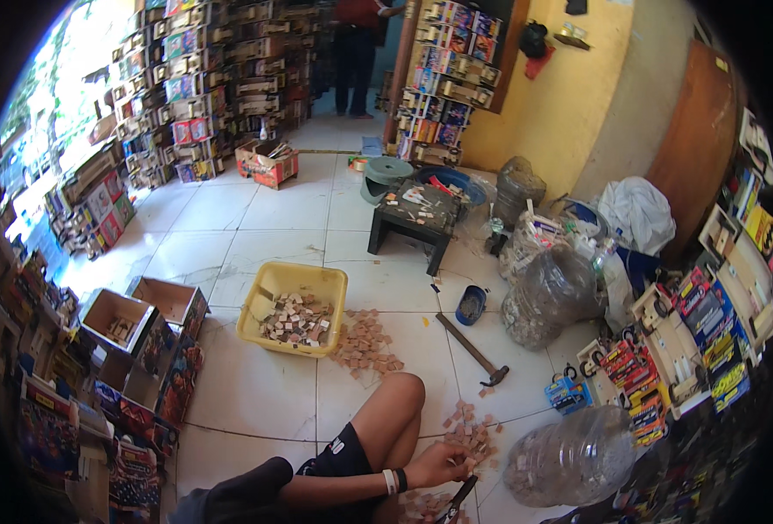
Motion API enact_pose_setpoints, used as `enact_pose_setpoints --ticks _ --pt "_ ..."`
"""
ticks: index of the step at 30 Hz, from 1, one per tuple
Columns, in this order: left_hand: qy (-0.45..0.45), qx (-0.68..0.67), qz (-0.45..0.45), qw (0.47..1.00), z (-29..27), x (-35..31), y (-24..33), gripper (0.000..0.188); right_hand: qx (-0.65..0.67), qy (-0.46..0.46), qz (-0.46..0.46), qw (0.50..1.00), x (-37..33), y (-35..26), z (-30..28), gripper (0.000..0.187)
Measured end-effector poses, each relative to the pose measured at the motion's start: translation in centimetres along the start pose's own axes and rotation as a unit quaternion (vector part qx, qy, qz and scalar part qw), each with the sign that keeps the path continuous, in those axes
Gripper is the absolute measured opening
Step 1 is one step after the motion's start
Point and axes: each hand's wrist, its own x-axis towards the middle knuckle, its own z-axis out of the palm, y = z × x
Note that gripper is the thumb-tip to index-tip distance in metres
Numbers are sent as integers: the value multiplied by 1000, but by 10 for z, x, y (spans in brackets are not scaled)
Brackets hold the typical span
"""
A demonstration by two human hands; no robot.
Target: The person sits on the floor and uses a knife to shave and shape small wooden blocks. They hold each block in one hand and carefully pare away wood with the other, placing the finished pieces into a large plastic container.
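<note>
My left hand [439, 465], with a white and a black band at its wrist, reaches in from the lower left. Its fingers are pinched together on a small tan square piece [470, 462], mostly covered by the fingertips. Below the hand, a dark, narrow tool [462, 496] juts up from the lower edge; its kind cannot be made out. Loose tan squares [467, 428] lie on the tiles just beyond the hand, and others lie under the tool. My right hand is out of view. A yellow tub [248, 332] holds many similar pieces, with a spread of squares [367, 343] beside it.
A hammer [469, 348] lies ahead, near a small blue container [471, 305] and a low black stool [412, 212]. Clear plastic containers [570, 458] and filled bags [548, 297] stand right. Stacked toy trucks [657, 341] and printed boxes [155, 367] line the sides. A person [354, 52] stands far back.
</note>
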Motion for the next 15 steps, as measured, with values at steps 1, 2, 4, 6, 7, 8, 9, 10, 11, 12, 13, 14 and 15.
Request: enact_pose_setpoints --ticks 1,2,4,6,7,8,9,10,11,12,13,14,15 --pt "9 4 12 1000 0 -1 -1 28 -63 1 1 998 0 -11 0 67" --pt "16 7 22 1000 0 -2 -1 28 -89 6 -14 996 0 -23 2 64" --pt "34 13 33 999 -2 -5 -1 27 -28 -41 113 992 1 -52 -2 63" --pt "54 26 35 998 -5 -7 -1 25 -13 -64 132 989 1 -83 6 58" --pt "66 27 38 997 -7 -9 -1 25 2 -43 143 989 -2 -99 12 58" --pt "79 32 40 996 -9 -11 -1 25 17 -22 154 988 -6 -115 16 58" --pt "90 36 43 994 -11 -11 0 24 33 0 165 986 -10 -131 18 58" --pt "94 3 43 995 -13 -13 0 24 25 13 160 987 -8 -144 23 58" --pt "100 4 51 994 -16 -12 0 24 15 16 148 989 -6 -156 25 58" --pt "105 3 57 993 -17 -13 1 24 -2 18 131 991 -3 -165 27 58" --pt "110 6 63 992 -19 -12 2 25 -21 16 113 993 -1 -173 29 59" --pt "124 12 87 988 -18 -11 5 27 -37 13 98 994 2 -178 30 59" --pt "145 -1 109 983 -19 -9 7 26 -51 11 85 995 4 -181 30 59"
